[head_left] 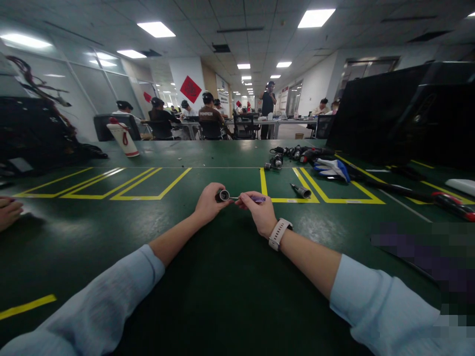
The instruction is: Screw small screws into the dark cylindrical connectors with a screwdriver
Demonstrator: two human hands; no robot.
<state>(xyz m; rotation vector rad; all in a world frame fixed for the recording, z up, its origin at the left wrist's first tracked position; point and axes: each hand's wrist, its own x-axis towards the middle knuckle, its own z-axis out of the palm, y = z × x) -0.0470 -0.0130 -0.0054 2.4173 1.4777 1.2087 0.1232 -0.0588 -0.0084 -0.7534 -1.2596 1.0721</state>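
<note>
Partly hidden — the purple-handled screwdriver [259, 199].

Green table [230, 154] bore yellow tape outlines [263, 182], a white bottle [124, 138] standing toward far left and a blue-and-white glove [332, 169] lying toward far right; beyond, a red diamond sign [190, 89] hung on a pillar [176, 69] behind seated people [211, 116].

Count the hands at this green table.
3: left hand holding a cylindrical part, right hand holding a purple-handled tool, another person's hand at the left edge; more may be hidden.
</note>
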